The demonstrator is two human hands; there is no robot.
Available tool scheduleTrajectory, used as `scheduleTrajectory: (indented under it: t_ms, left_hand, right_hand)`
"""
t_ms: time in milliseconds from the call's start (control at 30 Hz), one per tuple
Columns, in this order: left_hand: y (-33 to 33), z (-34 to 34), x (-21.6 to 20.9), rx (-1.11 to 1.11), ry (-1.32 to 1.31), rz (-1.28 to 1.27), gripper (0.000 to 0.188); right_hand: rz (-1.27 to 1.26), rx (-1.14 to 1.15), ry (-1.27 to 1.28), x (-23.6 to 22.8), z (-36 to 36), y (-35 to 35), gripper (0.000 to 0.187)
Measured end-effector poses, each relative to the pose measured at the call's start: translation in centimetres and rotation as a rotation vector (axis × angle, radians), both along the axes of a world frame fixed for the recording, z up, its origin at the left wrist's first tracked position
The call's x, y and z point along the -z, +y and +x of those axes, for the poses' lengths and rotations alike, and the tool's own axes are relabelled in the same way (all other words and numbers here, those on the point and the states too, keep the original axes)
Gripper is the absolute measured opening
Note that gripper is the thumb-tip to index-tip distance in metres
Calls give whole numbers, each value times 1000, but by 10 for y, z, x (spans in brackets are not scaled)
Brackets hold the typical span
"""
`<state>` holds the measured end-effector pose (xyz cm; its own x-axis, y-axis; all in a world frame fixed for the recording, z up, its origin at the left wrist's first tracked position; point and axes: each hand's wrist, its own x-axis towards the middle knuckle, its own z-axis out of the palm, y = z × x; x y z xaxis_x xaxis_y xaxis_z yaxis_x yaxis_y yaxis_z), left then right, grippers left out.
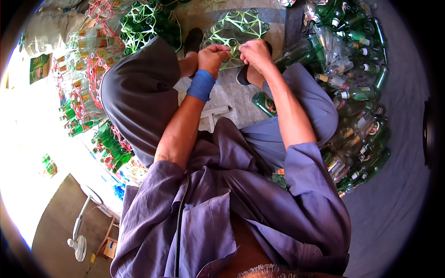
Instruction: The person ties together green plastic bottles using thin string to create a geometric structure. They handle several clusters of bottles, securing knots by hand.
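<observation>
Between my feet stands a bundle of bottles [227,33], their necks laced together by light green string [241,21] in a criss-cross web. At its near edge, my left hand [213,59] is closed in a pinch, with a blue wrap [201,85] around the wrist. Close beside it, my right hand [256,53] pinches too, thumb against fingers. Strands of the string show between the two hands, and both appear to grip it; the exact ends are hidden by my fingers.
Loose green and clear bottles [361,92] are heaped on the right. Bundled green bottles [139,28] stand at the far left, beside bundles tied with red string [95,74]. A single green bottle [264,104] lies near my right leg. Behind on the left is a fan [80,246].
</observation>
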<state>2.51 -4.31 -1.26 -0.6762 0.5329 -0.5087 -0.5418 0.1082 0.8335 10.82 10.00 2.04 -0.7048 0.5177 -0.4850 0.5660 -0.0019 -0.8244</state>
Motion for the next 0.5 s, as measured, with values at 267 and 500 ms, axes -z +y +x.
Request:
scheduleTrajectory:
  t_ms: [267,500]
  left_hand:
    - [-1,1,-1,26,12,-13,17]
    - [-2,0,4,20,0,15,14]
  right_hand:
    - [491,-239,29,-12,2,-14,15]
    - [585,-361,-75,-15,-3,-16,15]
